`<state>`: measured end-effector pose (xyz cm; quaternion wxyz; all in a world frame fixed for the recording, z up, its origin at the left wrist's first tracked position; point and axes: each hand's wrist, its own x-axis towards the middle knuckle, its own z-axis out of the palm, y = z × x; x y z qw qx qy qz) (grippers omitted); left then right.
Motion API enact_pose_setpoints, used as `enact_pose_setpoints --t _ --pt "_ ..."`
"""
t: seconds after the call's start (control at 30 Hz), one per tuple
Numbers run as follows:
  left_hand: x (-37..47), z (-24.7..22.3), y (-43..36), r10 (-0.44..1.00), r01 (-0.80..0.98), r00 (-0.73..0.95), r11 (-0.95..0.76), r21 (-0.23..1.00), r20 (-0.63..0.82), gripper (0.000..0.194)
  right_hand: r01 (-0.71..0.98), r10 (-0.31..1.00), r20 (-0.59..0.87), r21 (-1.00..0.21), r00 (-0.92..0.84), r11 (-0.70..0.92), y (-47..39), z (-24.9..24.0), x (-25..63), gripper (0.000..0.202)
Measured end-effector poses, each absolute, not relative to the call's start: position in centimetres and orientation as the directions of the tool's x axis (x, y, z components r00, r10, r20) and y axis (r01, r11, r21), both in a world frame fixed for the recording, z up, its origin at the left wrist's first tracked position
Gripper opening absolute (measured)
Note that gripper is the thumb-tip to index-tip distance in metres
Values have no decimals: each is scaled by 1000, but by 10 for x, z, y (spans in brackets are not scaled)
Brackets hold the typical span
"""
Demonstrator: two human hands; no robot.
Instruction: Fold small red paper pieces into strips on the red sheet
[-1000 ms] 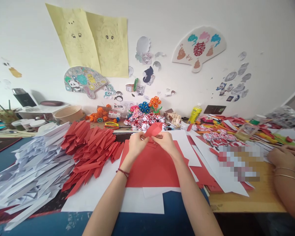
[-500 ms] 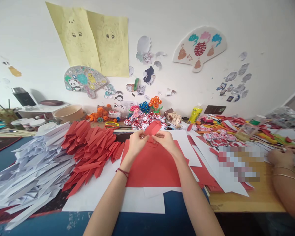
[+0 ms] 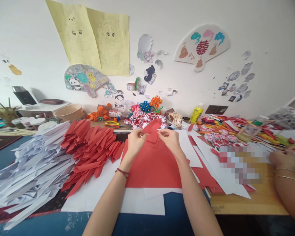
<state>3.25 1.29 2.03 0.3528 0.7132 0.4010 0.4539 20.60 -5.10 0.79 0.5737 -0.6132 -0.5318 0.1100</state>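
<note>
A folded red paper piece is held up between my two hands, its pointed end leaning away to the upper right. My left hand pinches its left edge with thumb and fingers. At the opposite edge, my right hand is pinched closed on the paper. Just below the fingers a small red paper square shows in front. Under both hands lies a large red paper sheet, on top of white sheets.
To the left are piles of folded red strips and folded white strips. Behind my hands stand red-and-white paper balls and bead-like flowers. Another person's hand is at the far right, beside a yellow bottle's side of the table.
My hands have moved slightly apart, the right one shifting to the right. The folded red piece between them has turned a little, and its lower square shows more plainly.
</note>
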Motion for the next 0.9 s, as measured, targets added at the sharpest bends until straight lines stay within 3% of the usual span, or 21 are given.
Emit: enact_pose_setpoints --t 0.1,0.27,0.4,0.5,0.6,0.7,0.8,0.9 --pt "33 20 14 908 83 260 -360 929 329 25 383 794 416 -889 443 252 -54 13 203 26" --pt "43 15 9 889 -115 348 -276 954 298 30 173 931 320 -941 175 291 -56 18 185 35" --pt "49 10 8 874 -83 395 -272 959 282 29 202 906 363 -925 217 323 -54 15 183 38" --pt "48 8 6 830 95 457 -404 910 321 27 252 889 367 -919 274 302 -52 12 191 40" --pt "44 11 -2 750 332 498 -629 703 436 23 266 877 319 -936 360 231 -50 9 202 40" --pt "39 15 -10 621 539 524 -772 337 583 46 264 856 267 -951 442 160 -49 7 210 41" --pt "35 18 -12 449 567 664 -824 -11 598 49 257 886 223 -958 407 124 -50 8 212 40" --pt "33 19 -11 361 535 733 -829 -162 577 41 279 915 230 -950 331 138 -52 8 210 40"
